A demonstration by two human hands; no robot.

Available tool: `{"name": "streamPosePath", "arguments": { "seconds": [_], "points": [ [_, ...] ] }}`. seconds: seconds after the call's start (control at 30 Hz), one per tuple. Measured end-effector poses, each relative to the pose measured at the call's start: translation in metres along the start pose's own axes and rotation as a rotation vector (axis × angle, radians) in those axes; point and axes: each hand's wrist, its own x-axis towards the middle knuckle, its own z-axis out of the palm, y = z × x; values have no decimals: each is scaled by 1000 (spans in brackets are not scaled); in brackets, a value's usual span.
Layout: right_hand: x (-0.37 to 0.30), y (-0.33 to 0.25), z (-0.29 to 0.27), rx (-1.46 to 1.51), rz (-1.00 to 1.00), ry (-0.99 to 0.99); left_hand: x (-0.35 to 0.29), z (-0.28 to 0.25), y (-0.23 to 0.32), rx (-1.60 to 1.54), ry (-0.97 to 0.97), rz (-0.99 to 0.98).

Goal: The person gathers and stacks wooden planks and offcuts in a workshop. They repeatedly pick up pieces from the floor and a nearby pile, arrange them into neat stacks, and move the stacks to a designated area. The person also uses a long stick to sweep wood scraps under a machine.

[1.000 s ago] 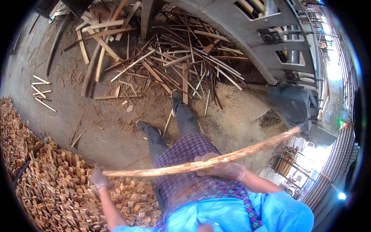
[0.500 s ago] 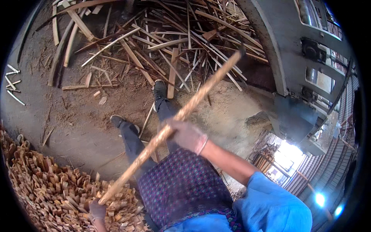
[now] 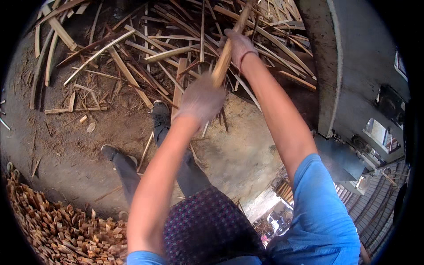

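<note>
A long, round wooden pole (image 3: 222,63) slants up and away from me over the scattered strips, its far end running out of the top of the view. My left hand (image 3: 202,98), in a pale work glove and smeared by motion, is closed round its near end. Farther along, my right hand (image 3: 241,47), also gloved, is wrapped round the pole, arm stretched out. Loose wooden strips (image 3: 170,54) lie in a tangled heap beneath and beyond both hands. What the far end of the pole touches is out of sight.
Tightly packed cut wood pieces (image 3: 66,232) fill the lower left. A large grey metal machine (image 3: 366,57) stands along the right side. Sawdust and scraps lie over the floor (image 3: 236,141) around my feet. A patterned apron (image 3: 207,225) hangs over my legs.
The pole has swung forward and up, away from my body. My left hand has come from the lower left to the middle; my right hand has reached farther forward. The view has shifted right.
</note>
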Motion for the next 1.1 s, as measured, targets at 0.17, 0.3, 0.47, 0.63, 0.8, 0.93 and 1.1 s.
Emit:
{"name": "streamPosePath", "arguments": {
  "seconds": [0.17,0.3,0.47,0.63,0.8,0.93,1.1],
  "points": [
    [51,-5,-44,-555,-29,48,4,39,22,-276,75,-36],
    [64,12,-62,34,122,22,-79,69,22,-410,-115,-248],
    [35,23,-86,97,231,-68,-148,81,44,-586,-132,-429],
    [-43,34,-65,-165,263,18,-218,105,41,-669,-143,-462],
    [-118,41,-48,-363,279,161,-285,100,21,-558,-167,-366],
    [-204,63,-8,-177,317,203,-377,110,-14,-771,-151,-456],
    [-309,77,56,-176,347,207,-466,39,-40,-841,-218,-658]
  ]
}}
